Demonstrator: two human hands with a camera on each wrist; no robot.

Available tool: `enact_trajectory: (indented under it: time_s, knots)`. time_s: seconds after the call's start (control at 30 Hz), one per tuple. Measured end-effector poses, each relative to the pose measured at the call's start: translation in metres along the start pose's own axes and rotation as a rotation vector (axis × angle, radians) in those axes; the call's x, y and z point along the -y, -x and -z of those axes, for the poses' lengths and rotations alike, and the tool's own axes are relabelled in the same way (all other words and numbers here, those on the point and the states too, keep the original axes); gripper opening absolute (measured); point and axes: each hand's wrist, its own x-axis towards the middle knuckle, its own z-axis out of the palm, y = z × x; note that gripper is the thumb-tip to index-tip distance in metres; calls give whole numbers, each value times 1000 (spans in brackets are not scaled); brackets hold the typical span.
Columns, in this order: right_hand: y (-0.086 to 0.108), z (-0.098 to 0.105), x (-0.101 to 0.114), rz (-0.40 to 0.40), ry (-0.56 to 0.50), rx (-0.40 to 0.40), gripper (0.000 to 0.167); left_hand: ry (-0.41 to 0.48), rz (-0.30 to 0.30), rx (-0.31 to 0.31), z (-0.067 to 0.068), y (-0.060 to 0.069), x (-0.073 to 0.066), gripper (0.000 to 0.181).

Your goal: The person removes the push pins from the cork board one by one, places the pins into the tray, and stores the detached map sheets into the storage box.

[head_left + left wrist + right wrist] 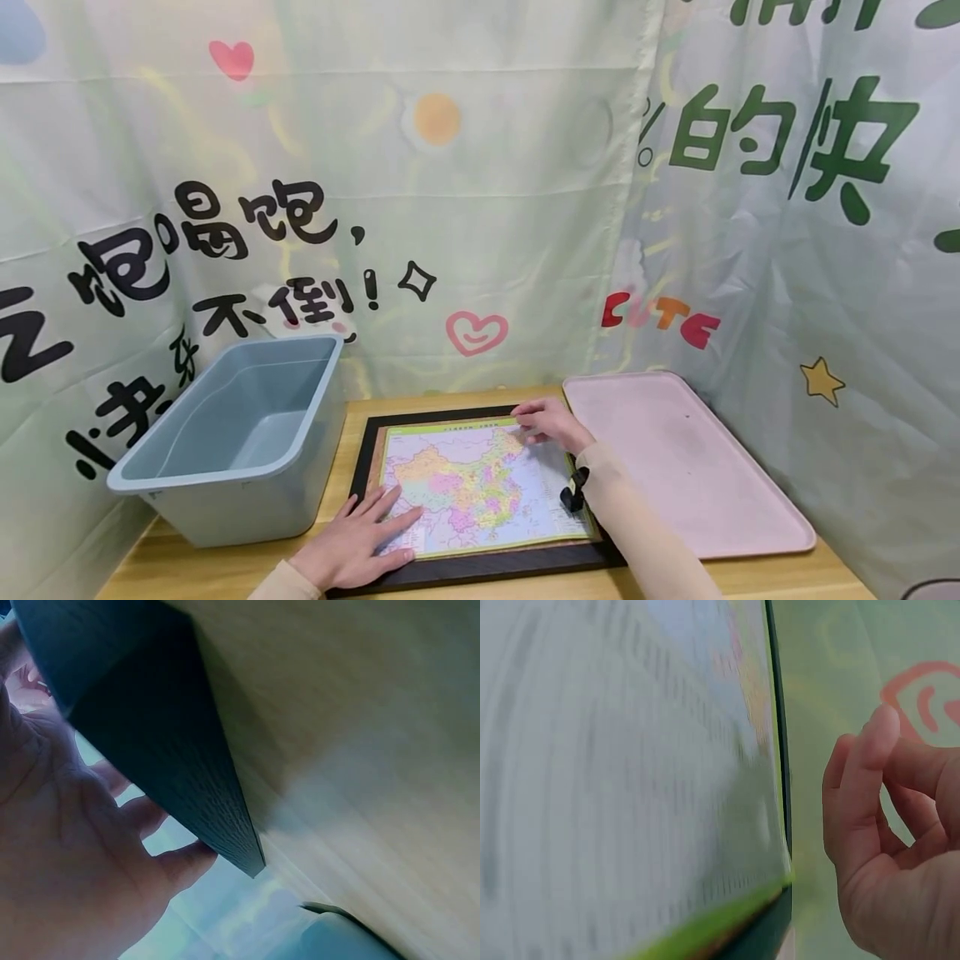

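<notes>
A colourful map sheet [450, 492] with a green-yellow border lies in a black frame [480, 567], with a brown strip of backing showing at its edges. My left hand [356, 537] rests with spread fingers over the lower left corner of the frame and map. In the left wrist view, the fingers of the left hand [82, 817] reach past the dark frame edge [157, 742]. Near the map's upper right corner is my right hand [553, 423], its fingers loosely bent. The right wrist view shows the right hand [900, 832] with nothing between its fingers, beside the sheet [630, 787].
A blue-grey plastic tub [232, 492] stands on the wooden table [780, 579] at the left. To the right lies a pink tray [697, 467], partly behind the right forearm. Printed curtains [487, 250] close off the back and sides.
</notes>
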Motion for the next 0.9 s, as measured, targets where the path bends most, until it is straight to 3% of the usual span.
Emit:
enact_trajectory:
  time_s: [0.3,0.63,0.9]
  knots:
    - [5,35,-11,5,32,-108,20,-7,7,-1,0,0,-1,55]
    - [18,63,-24,3,34,-99,29,-13,10,0,-1,1,-2,55]
    - [21,83,-38,-32,58,-182,31,-13,7,-8,3,0,-3,55]
